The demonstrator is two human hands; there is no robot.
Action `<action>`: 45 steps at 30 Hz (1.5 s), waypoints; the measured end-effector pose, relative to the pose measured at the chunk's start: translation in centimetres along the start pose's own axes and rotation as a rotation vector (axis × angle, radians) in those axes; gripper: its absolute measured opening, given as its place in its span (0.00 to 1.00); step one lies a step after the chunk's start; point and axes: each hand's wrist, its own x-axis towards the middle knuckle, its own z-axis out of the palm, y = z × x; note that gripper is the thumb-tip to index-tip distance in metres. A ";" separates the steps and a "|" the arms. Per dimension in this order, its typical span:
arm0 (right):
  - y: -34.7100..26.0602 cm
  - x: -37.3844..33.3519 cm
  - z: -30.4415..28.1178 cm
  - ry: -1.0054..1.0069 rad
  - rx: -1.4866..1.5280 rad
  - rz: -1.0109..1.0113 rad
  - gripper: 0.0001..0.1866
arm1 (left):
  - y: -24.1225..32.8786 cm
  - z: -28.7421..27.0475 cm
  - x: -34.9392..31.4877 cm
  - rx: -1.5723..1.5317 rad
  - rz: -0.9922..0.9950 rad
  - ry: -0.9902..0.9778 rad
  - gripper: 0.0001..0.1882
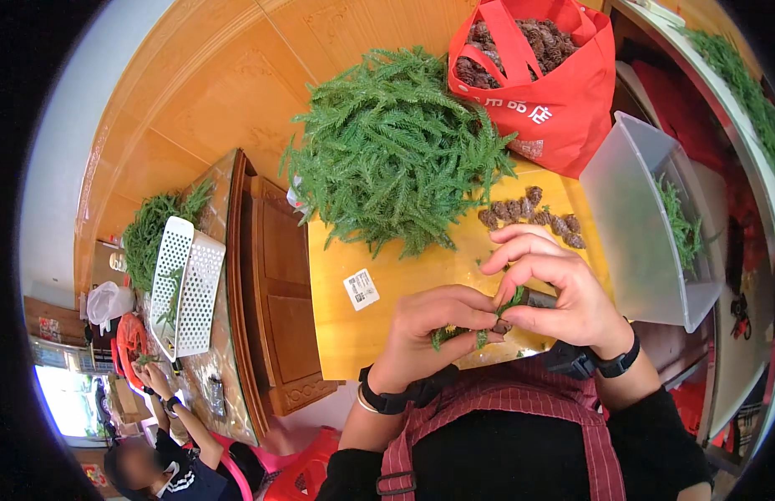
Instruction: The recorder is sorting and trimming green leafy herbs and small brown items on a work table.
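Over the front of the yellow table, my left hand grips a small green artificial pine sprig, parts of which stick out below the fingers. My right hand meets it, thumb and forefinger pinched at the sprig's upper end. A small brown piece, seemingly a pine cone, shows between the fingertips; which hand bears it I cannot tell. Just beyond my right hand lie several brown pine cones in a loose row. A large heap of green sprigs covers the far part of the table.
A red bag full of pine cones stands at the far right. Beside it, a translucent plastic bin holds some greenery. A white label lies on the yellow table. At left, a co-worker's hand is near a white perforated basket.
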 end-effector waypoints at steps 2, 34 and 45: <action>-0.2 0.0 -0.1 -0.002 0.006 0.007 0.08 | 0.1 0.2 0.0 -0.006 0.001 0.010 0.13; 1.6 -1.9 0.6 0.489 0.354 0.333 0.10 | -0.2 0.6 -0.5 0.425 0.116 0.114 0.14; 9.3 -6.3 -0.4 0.110 -0.901 0.350 0.14 | -0.7 0.0 -0.9 -0.140 -0.122 0.172 0.15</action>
